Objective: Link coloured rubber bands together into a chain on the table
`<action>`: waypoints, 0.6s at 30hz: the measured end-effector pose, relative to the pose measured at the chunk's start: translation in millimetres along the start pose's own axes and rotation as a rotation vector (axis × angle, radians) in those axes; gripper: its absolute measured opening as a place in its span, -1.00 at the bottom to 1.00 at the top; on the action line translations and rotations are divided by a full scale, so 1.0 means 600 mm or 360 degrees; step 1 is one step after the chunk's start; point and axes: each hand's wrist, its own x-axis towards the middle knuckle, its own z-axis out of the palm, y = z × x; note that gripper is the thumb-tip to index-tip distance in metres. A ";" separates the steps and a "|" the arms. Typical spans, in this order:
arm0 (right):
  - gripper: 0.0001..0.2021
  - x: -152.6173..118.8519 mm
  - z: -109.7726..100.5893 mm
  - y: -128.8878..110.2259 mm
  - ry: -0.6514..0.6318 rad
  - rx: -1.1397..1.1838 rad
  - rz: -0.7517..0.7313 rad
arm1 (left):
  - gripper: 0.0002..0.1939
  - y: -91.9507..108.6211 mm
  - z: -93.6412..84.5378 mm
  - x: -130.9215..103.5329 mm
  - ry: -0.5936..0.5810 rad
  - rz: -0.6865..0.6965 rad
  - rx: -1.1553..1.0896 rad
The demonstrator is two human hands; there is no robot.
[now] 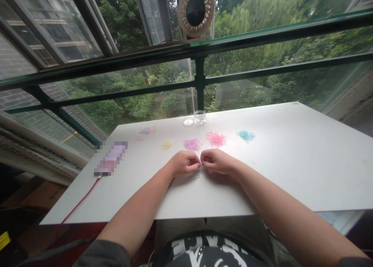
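My left hand and my right hand meet fingertip to fingertip above the white table. Both are closed in a pinch; whatever lies between the fingertips is too small to make out. Just beyond them are a purple pile and a pink pile of small loops. A yellow pile lies to the left, a blue one to the right. Farther left is a mixed-colour pile. Something small and clear rests under my left fingertips.
A clear round container and its lid stand at the table's back edge. A blurred phone with a red cable lies at the left. Behind are a green railing and a fan.
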 end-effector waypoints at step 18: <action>-0.79 0.007 0.002 0.021 0.0146 0.0103 -0.0051 | -0.87 -0.008 -0.013 -0.004 0.0031 -0.0042 -0.0119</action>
